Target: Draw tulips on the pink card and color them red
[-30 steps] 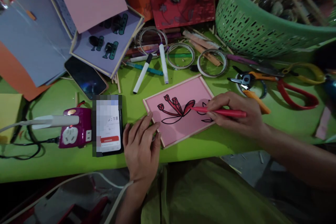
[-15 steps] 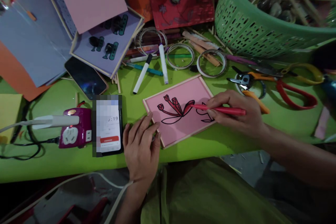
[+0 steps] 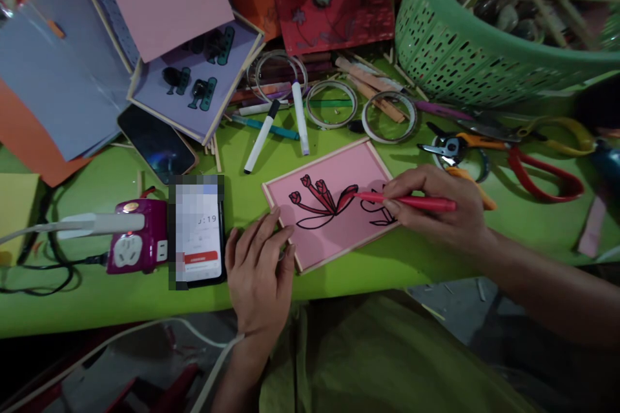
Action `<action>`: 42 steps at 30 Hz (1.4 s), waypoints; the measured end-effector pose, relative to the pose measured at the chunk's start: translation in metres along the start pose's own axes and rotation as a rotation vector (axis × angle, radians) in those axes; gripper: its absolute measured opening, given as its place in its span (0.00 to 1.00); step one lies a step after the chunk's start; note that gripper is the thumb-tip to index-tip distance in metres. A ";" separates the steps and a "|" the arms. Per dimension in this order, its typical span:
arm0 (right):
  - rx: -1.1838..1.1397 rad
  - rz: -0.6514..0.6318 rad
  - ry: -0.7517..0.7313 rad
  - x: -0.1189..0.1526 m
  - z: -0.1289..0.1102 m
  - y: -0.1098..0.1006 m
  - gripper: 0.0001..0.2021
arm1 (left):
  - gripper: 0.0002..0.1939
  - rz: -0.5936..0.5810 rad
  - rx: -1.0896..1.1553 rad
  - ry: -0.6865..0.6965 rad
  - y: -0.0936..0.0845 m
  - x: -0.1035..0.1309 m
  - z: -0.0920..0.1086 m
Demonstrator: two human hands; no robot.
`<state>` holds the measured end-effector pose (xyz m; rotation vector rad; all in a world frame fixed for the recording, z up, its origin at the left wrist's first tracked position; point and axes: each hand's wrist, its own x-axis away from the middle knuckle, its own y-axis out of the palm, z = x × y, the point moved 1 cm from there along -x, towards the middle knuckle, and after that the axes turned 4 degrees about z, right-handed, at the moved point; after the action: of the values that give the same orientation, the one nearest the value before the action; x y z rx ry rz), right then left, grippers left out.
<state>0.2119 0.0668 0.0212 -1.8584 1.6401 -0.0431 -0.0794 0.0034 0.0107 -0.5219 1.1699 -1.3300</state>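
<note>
A pink card (image 3: 320, 248) edged with thin wooden strips lies tilted on the green tabletop. It bears a black-outlined flower drawing (image 3: 320, 197), its stems and upper right petal coloured red and its lower left petal plain pink. My right hand (image 3: 438, 210) grips a red marker pen (image 3: 419, 201), its tip on or just over the red petal. Part of a second outline at the card's right is hidden behind that hand. My left hand (image 3: 261, 268) rests flat with fingers spread, fingertips at the card's left edge.
Left of my hand are a lit phone (image 3: 198, 232) and a purple power adapter (image 3: 138, 235). Behind the card lie white markers (image 3: 262, 137) and tape rolls (image 3: 389, 117). Pruning shears (image 3: 450, 147), red-handled scissors (image 3: 547, 181) and a green basket (image 3: 465, 58) stand to the right.
Almost nothing differs. The whole view has shifted very slightly, and the marker tip stays at the same red petal. My left hand keeps its place at the card's edge.
</note>
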 end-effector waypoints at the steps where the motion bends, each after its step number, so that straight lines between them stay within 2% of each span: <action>1: 0.000 0.004 -0.007 0.000 0.000 0.000 0.09 | 0.11 0.003 0.001 -0.002 0.000 0.000 0.000; 8: -0.008 -0.093 -0.112 0.001 0.000 0.000 0.09 | 0.11 0.005 0.002 -0.017 0.001 0.002 -0.001; 16: 0.040 -0.019 -0.090 0.000 -0.002 0.000 0.11 | 0.10 0.028 -0.011 0.012 0.001 0.000 0.001; 21: 0.015 -0.083 -0.099 0.001 -0.003 -0.001 0.08 | 0.11 0.027 -0.014 0.019 0.001 0.000 0.002; 27: 0.014 -0.064 -0.075 0.001 -0.003 -0.002 0.09 | 0.11 0.031 -0.015 0.011 0.002 0.001 0.002; 35: -0.018 -0.165 -0.114 0.004 0.001 0.000 0.11 | 0.11 0.034 -0.010 0.007 0.002 0.002 0.003; 42: 0.008 -0.093 -0.073 0.003 0.000 0.000 0.10 | 0.11 0.032 -0.001 0.005 0.001 0.001 0.003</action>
<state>0.2129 0.0640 0.0202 -1.9067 1.5014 -0.0212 -0.0766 0.0021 0.0102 -0.4992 1.1787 -1.3040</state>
